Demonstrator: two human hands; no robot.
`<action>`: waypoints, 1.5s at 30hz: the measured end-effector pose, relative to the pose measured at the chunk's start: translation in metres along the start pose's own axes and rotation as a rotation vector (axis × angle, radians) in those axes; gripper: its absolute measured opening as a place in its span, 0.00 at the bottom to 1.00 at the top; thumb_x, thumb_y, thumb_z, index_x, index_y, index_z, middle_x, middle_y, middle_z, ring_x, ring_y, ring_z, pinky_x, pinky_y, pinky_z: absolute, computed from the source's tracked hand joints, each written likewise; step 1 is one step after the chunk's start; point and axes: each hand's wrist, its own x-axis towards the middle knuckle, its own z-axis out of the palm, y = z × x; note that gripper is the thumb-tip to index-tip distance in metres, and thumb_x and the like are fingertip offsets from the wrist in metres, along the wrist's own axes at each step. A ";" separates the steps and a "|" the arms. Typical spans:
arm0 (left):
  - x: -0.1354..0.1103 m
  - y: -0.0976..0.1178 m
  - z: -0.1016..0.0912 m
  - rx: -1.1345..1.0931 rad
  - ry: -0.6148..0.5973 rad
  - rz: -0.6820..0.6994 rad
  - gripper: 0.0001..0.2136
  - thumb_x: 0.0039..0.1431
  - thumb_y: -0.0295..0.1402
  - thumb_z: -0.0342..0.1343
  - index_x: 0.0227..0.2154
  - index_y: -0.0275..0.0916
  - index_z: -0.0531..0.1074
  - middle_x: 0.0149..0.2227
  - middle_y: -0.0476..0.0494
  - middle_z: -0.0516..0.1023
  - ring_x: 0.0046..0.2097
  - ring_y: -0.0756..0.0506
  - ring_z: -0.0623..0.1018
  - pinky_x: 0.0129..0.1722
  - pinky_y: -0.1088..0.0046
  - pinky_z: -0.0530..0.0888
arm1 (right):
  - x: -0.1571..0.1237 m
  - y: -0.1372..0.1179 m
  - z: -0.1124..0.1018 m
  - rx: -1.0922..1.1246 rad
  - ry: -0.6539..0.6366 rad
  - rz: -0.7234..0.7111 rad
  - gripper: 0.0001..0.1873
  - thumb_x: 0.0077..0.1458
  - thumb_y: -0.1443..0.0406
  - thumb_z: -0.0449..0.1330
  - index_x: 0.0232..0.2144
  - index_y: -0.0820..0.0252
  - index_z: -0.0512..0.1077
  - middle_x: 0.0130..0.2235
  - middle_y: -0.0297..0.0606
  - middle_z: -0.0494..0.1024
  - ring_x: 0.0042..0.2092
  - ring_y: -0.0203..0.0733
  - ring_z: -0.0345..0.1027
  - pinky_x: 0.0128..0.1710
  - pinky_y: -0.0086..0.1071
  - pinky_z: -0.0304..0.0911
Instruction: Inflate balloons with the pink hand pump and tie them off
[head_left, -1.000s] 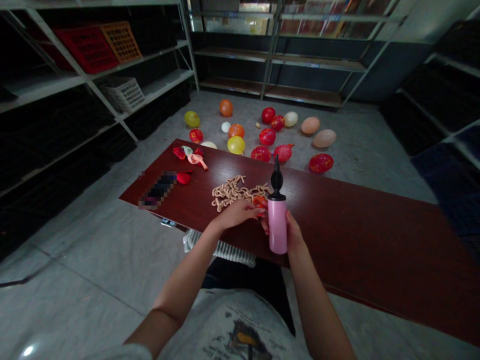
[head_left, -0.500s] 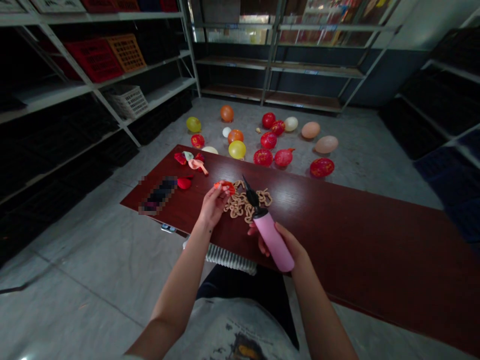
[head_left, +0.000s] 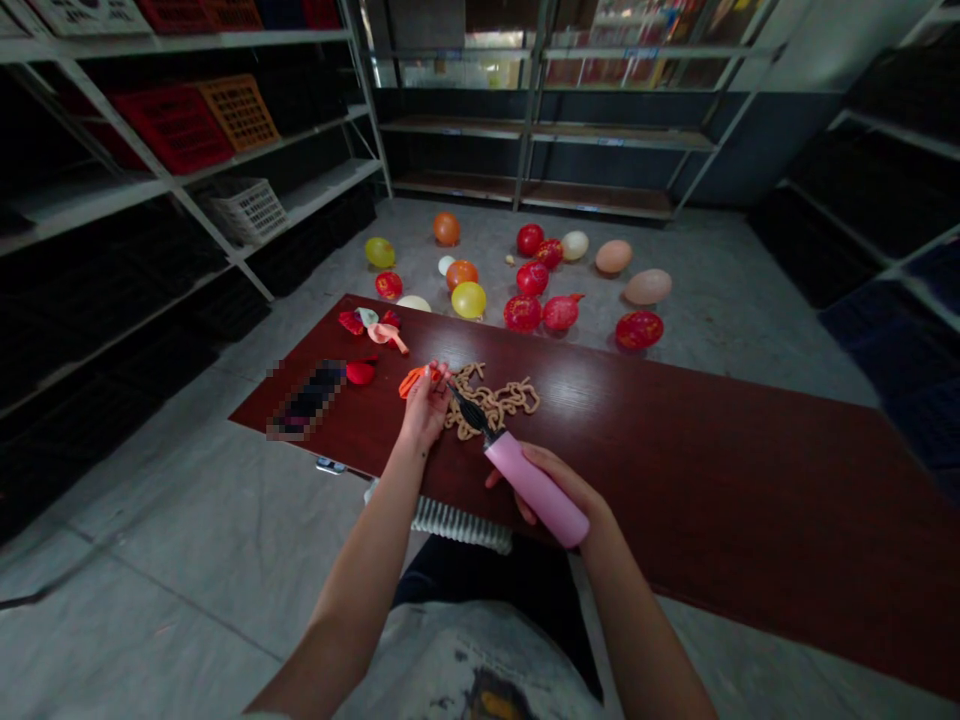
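Note:
My right hand (head_left: 561, 490) grips a pink balloon pump (head_left: 534, 487), tilted so its black nozzle (head_left: 469, 410) points up-left toward my left hand. My left hand (head_left: 425, 406) pinches a limp orange balloon (head_left: 413, 379) just above the dark red table (head_left: 675, 440); the nozzle tip lies close to its fingers. A tangle of tan uninflated long balloons (head_left: 491, 398) rests on the table just behind the pump. Several limp red and pale balloons (head_left: 373, 326) lie at the table's far left corner, and one red one (head_left: 360, 373) sits nearer.
A blurred dark flat object (head_left: 306, 400) lies on the table's left end. Several inflated balloons (head_left: 525, 285) are scattered on the concrete floor beyond the table. Metal shelving lines the left, back and right, with a white basket (head_left: 244, 208) and red and orange crates (head_left: 202, 115).
The pump went from upright to tilted, nozzle toward the left hand. My left hand lifted the orange balloon away from the tan pile and moved left.

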 end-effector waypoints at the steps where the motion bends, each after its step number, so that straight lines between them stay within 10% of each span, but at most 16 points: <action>1: -0.001 0.000 0.000 0.014 -0.015 -0.012 0.05 0.62 0.28 0.60 0.40 0.34 0.77 0.40 0.42 0.80 0.39 0.51 0.80 0.44 0.77 0.75 | 0.000 0.000 0.000 -0.004 0.000 0.000 0.23 0.64 0.51 0.49 0.52 0.60 0.65 0.43 0.48 0.80 0.21 0.36 0.70 0.16 0.29 0.64; 37: -0.020 -0.008 0.009 0.519 -0.220 -0.073 0.19 0.52 0.43 0.67 0.41 0.33 0.79 0.34 0.38 0.82 0.35 0.42 0.81 0.38 0.70 0.76 | 0.003 0.000 -0.002 -0.012 0.031 -0.029 0.24 0.63 0.49 0.50 0.49 0.61 0.67 0.42 0.47 0.81 0.20 0.36 0.70 0.13 0.28 0.61; 45: -0.025 -0.005 0.036 0.461 -0.333 -0.200 0.17 0.55 0.40 0.66 0.42 0.32 0.79 0.39 0.34 0.82 0.43 0.38 0.81 0.45 0.68 0.74 | 0.006 0.002 -0.009 0.008 0.050 -0.076 0.26 0.61 0.47 0.53 0.51 0.58 0.66 0.40 0.42 0.80 0.21 0.36 0.70 0.16 0.30 0.63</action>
